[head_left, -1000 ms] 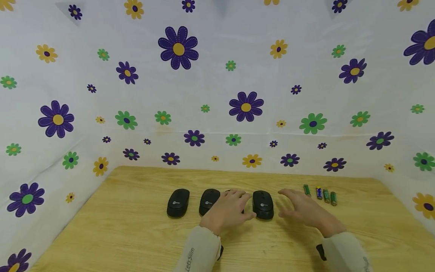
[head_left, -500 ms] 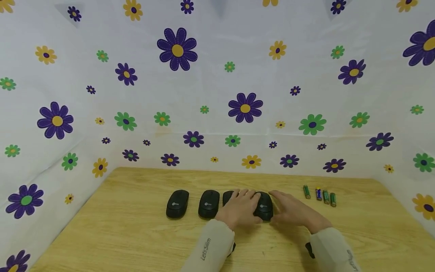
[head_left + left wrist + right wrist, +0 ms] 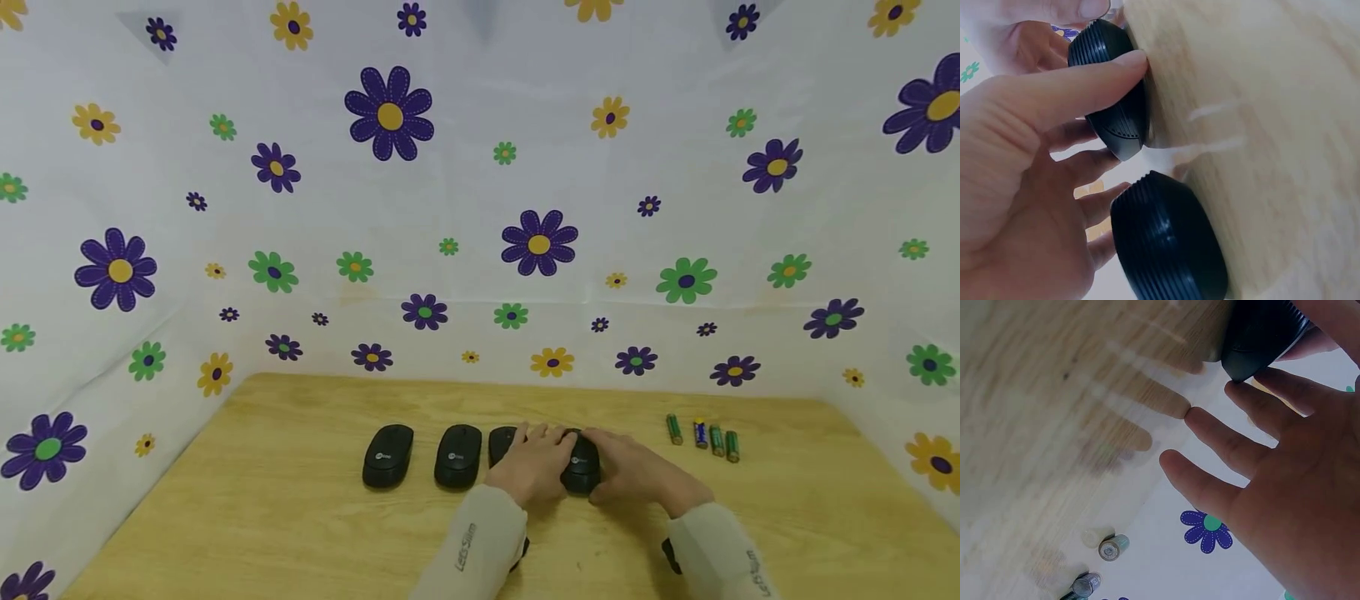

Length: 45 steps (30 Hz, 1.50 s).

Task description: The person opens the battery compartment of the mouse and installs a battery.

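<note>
2 hands, left hand (image 3: 532, 468) and right hand (image 3: 630, 471), pinch the rightmost black mouse (image 3: 581, 473), right outer fingers spread.

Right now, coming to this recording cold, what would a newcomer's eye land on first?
Likely the flower-printed white backdrop behind the table. Next, four black mice lined up on the table, the rightmost mouse between the left grip and the right grip. Then four small batteries toward the table's far right.

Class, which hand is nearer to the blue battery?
Right. The right hand is left of the blue battery, at the right side of the rightmost mouse; the left hand is farther, at that mouse's left side.
</note>
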{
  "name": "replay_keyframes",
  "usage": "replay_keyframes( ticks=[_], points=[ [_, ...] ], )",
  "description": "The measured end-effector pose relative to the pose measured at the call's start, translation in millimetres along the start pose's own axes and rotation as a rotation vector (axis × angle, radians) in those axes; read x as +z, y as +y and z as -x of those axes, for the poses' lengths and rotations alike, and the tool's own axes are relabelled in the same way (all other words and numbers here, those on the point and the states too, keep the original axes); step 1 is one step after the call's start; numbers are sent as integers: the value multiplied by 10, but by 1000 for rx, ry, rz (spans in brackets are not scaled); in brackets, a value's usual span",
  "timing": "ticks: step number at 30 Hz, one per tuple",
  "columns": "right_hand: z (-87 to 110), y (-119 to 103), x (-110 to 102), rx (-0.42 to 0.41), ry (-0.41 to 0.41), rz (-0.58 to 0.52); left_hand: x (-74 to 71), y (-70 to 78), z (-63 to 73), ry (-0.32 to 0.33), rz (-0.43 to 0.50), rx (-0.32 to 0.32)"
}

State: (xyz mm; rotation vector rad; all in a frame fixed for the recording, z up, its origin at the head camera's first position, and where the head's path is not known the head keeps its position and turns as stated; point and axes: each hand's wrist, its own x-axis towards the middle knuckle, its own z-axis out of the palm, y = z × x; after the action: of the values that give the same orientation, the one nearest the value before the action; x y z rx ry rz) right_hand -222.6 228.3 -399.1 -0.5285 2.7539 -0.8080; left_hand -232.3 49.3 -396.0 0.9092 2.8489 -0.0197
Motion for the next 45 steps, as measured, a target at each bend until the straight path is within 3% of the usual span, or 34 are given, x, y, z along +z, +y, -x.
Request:
replay_keyframes(
  ticks=[7, 13, 19, 25, 31, 34, 39, 43, 45],
  points=[
    [5, -27, 35, 7, 12, 31, 81, -79, 30, 54, 13, 48],
    [38, 15, 18, -72, 77, 43, 90, -134, 34, 105, 146, 90],
    [131, 132, -19, -121, 172, 101, 127, -87, -39, 225, 309, 191],
    [89, 113, -20, -200, 285, 105, 85, -124, -21, 289, 441, 137],
    [94, 10, -54, -200, 326, 1, 18, -156, 15, 388, 485, 149],
    [117, -30, -62, -201, 326, -94, -25, -155, 37, 408, 492, 130],
    [135, -74, -53, -198, 337, -270, -62, -163, 67, 394, 541, 96],
    [163, -104, -46, -189, 320, -360, -80, -176, 87, 376, 602, 120],
    [190, -119, -45, -182, 309, -411, -81, -182, 99, 342, 679, 138]
  ],
)
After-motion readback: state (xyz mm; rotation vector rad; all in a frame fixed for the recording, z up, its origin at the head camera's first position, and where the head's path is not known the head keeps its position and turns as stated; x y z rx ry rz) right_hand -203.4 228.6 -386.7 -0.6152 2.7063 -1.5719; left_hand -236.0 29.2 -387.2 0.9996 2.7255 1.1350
